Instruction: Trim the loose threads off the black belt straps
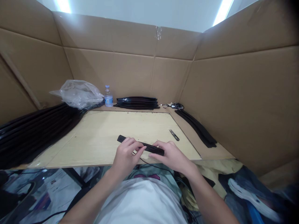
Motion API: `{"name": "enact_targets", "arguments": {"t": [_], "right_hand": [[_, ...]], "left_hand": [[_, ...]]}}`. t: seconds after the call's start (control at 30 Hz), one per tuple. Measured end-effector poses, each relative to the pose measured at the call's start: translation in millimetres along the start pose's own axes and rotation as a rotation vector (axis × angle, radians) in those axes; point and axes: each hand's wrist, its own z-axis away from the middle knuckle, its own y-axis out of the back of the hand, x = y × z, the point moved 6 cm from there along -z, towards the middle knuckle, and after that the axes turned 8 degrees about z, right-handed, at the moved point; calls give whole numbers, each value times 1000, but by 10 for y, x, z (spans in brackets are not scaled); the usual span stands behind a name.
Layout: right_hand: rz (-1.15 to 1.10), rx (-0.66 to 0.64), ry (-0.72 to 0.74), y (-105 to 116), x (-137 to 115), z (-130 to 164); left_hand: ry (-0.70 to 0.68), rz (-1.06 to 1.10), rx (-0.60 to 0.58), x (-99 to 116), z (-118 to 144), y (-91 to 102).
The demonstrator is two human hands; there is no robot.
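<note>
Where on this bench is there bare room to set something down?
Bare board runs from the hands up to the back stack, and left of the snips. Crowded: long strips fill the left side, more strips line the right edge, and both hands, left and right, hold a black strip at the front.

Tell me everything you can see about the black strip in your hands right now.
The black strip is a short, narrow, flat bar, matte and dark, rubber or plastic by its look. It lies nearly level just above the board near its front edge, its far end angled up-left. The left hand pinches its middle from below and the right hand grips its right end. Its left end sticks out free. Finer detail cannot be made out.
</note>
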Motion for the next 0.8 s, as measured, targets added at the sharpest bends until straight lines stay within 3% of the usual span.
{"name": "enact_targets", "arguments": {"t": [0.8], "right_hand": [[-52,43,49,42,-89,-5]], "left_hand": [[-72,-63,-25,24,21,-28]]}}
